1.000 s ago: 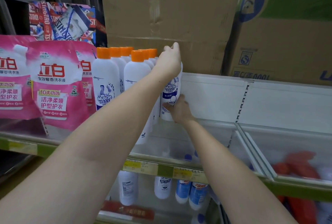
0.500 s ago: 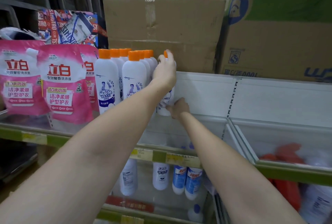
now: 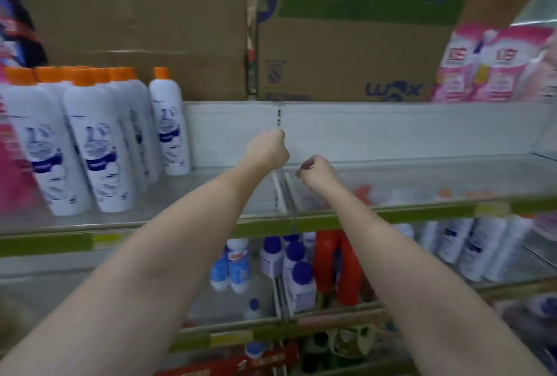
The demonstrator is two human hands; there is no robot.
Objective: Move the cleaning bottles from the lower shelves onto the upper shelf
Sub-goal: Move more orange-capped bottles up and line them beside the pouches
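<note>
Several white cleaning bottles with orange caps stand on the upper shelf at the left. One more of them stands alone at the right end of the group, near the back wall. My left hand and my right hand hover over the shelf's middle, right of that bottle. Their fingers are loosely curled and hold nothing. On the lower shelf stand white bottles with blue caps, blue-labelled bottles, red bottles and more white bottles.
Large cardboard boxes stand behind the upper shelf's white back wall. Pink refill pouches sit at the upper right. A clear divider splits the upper shelf below my hands. Green price rails run along the shelf fronts.
Both hands have let go of the white bottle, which now stands on the upper shelf. They have drawn back to the right, and the view has swung right.
</note>
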